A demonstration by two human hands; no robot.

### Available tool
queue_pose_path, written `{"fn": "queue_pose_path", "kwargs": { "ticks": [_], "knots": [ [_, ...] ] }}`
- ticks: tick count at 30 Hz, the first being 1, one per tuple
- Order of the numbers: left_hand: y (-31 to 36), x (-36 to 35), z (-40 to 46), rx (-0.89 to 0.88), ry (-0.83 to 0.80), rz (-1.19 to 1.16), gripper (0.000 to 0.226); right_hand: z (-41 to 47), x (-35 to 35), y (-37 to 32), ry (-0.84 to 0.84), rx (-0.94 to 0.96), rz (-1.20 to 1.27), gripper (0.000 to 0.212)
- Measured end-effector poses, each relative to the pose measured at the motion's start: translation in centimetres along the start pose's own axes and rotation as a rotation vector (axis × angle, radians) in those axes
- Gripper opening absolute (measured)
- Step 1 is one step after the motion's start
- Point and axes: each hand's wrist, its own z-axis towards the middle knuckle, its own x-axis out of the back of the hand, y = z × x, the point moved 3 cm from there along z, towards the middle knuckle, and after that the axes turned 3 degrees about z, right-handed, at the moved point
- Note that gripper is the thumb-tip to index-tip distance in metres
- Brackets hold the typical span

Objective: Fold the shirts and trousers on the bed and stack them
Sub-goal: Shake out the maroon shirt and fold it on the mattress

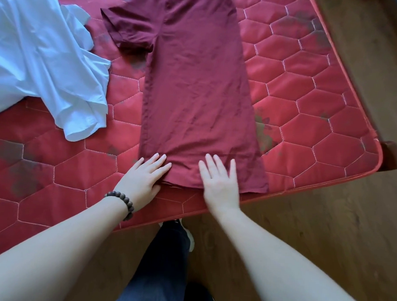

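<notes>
Red quilted mattress [310, 105], both flat hands, left hand [143, 177] and right hand [221, 183], apart, pressing the half-folded maroon cotton T-shirt [196, 85] hem; sliding could bunch it.

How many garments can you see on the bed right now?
2. A maroon T-shirt lies flat mid-bed, with both hands at its near hem. A crumpled white shirt sits at the left edge of view; more may lie outside the frame.

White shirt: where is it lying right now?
In the head view the white shirt lies crumpled at the upper left of the red mattress, beside the maroon shirt, away from both hands.
</notes>
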Motion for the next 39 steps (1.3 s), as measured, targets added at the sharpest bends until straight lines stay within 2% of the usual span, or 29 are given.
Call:
{"fn": "queue_pose_path", "kwargs": {
  "ticks": [5, 7, 9, 11, 14, 15, 18, 20, 23, 26, 29, 31, 34, 37, 39],
  "knots": [
    [-0.3, -0.6, 0.1, -0.019, 0.002, 0.148, 0.075, -2.7, 0.9, 8.7, 0.046, -0.034, -0.033, 0.062],
    [0.0, -0.3, 0.2, -0.023, 0.0, 0.142, 0.076, -3.0, 1.4, 10.2, 0.077, -0.001, -0.05, 0.063],
    [0.6, 0.8, 0.1, -0.043, 0.083, 0.12, 0.071, -3.0, 1.9, 10.6, 0.107, 0.042, -0.058, 0.061],
    [0.8, 1.6, -0.7, -0.066, 0.14, 0.134, 0.065, -3.4, 1.8, 10.8, 0.025, 0.106, -0.045, 0.066],
    [0.6, 2.1, -2.3, -0.07, 0.037, 0.172, 0.053, -4.8, 1.1, 11.4, -0.233, 0.096, -0.054, 0.063],
    [0.5, 2.5, -2.3, -0.077, 0.073, 0.168, 0.05, -4.8, 1.3, 11.4, -0.206, 0.067, -0.029, 0.06],
    [1.5, 4.3, -0.2, -0.095, 0.249, 0.139, 0.04, -2.5, 2.9, 9.6, 0.103, 0.015, 0.136, 0.045],
    [2.5, 4.7, 2.4, -0.072, 0.308, 0.1, 0.036, 0.3, 3.3, 7.5, 0.213, 0.014, 0.202, 0.036],
    [3.9, 3.6, 6.2, -0.015, 0.204, 0.102, 0.06, 4.4, 1.7, 4.3, 0.061, 0.073, 0.21, 0.049],
    [3.6, 1.8, 8.4, 0.044, 0.089, 0.159, 0.066, 6.8, -0.7, 3.8, -0.074, 0.127, 0.079, 0.059],
    [1.7, 1.3, 8.5, 0.14, 0.06, 0.16, 0.063, 7.4, -1.5, 6.1, -0.091, -0.064, 0.03, 0.065],
    [1.0, 1.8, 7.5, 0.197, 0.082, 0.114, 0.062, 6.7, -1.0, 7.7, -0.055, -0.246, 0.037, 0.066],
    [0.9, 3.2, 7.0, 0.277, 0.134, 0.031, 0.056, 6.6, 0.4, 8.1, -0.071, -0.391, 0.054, 0.067],
    [0.9, 4.4, 9.3, 0.27, 0.156, 0.021, 0.049, 9.5, 1.9, 7.3, -0.043, -0.389, 0.074, 0.061],
    [0.7, 5.4, 11.9, 0.268, 0.108, 0.0, 0.057, 12.3, 2.3, 6.5, -0.042, -0.299, 0.068, 0.055]
  ]
}}
